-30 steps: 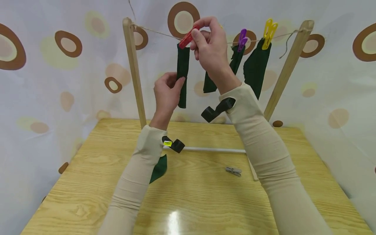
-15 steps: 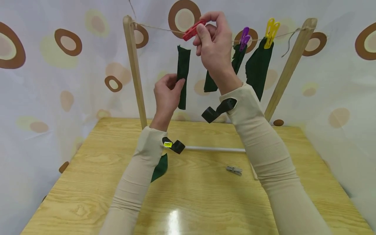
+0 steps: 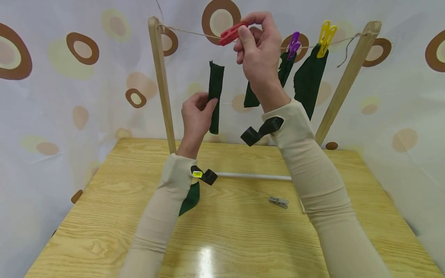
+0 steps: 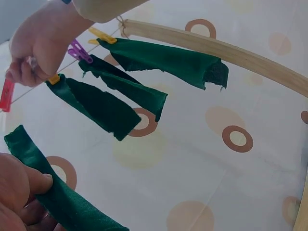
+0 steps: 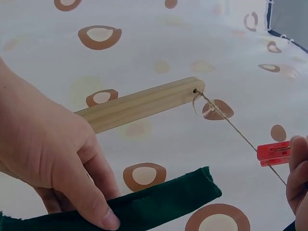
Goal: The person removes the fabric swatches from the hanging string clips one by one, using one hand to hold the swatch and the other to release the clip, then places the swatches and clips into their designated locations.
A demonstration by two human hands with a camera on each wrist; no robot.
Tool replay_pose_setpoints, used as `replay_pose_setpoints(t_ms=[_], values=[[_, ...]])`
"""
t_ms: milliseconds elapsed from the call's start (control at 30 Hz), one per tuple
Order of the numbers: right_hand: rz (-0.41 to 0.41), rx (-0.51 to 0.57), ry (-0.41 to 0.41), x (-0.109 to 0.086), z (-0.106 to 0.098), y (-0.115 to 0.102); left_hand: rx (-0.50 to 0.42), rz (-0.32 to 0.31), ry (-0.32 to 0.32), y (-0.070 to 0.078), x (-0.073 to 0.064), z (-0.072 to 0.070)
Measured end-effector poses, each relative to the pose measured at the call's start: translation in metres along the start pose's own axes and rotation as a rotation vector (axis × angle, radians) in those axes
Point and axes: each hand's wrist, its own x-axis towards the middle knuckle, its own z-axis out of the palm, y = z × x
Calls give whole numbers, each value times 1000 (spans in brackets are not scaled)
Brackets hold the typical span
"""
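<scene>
My left hand (image 3: 198,117) pinches a narrow dark green cloth strip (image 3: 216,79) between thumb and fingers. The strip hangs upright, its top edge below the twine line (image 3: 187,31) and apart from it. Up at the line, my right hand (image 3: 261,54) pinches a red clothespin (image 3: 231,34) by its rear end. In the right wrist view the twine meets the front of that red clothespin (image 5: 273,154); whether it bites on the twine I cannot tell. Farther right, green cloths (image 4: 168,62) hang from a purple clothespin (image 3: 294,45) and yellow ones (image 3: 326,38).
Two wooden posts, left (image 3: 162,85) and right (image 3: 349,81), carry the line. Between them a white rod (image 3: 253,176) runs low across the wooden table (image 3: 243,239). A grey clothespin (image 3: 279,202) and a green cloth piece (image 3: 190,199), partly behind my left sleeve, lie on the table.
The red clothespin was at the strip's top edge; my right hand has drawn it up and right, away from the cloth. My left hand has lowered the strip slightly.
</scene>
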Motion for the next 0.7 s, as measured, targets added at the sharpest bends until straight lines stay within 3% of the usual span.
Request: replay_pose_setpoints(t_ms=[100,333,700], values=[[-8,33,4,-1,-2,-1,-6,-17,9,-3,-3,-1],[-158,29,11,-7,-3,-2,-8,-35,21,-9,-6,-4],[-129,60,-27,-20,-5,3,-10,-69,2,-19,-11,-14]])
